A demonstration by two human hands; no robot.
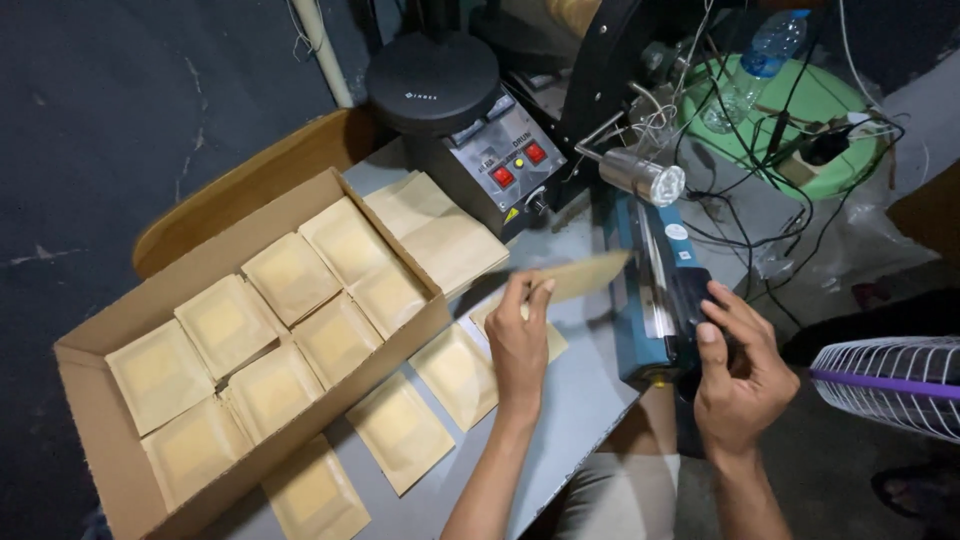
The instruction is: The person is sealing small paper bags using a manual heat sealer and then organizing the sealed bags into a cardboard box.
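Note:
My left hand [520,340] pinches a flat tan paper pouch [585,274] by its near end and holds it level, its far end reaching toward the blue heat sealer [645,300]. My right hand [738,365] rests on the sealer's black handle end, fingers curled around it. More tan pouches [455,375] lie flat on the grey table below my left hand. An open cardboard box [90,395] at the left holds several pouches [290,275] laid in rows.
A black machine with two red buttons [490,150] stands behind the box, with a metal nozzle [640,178] beside it. Tangled cables, a green round stool and a plastic bottle [765,55] sit at the back right. A white fan guard [890,385] is at the right edge.

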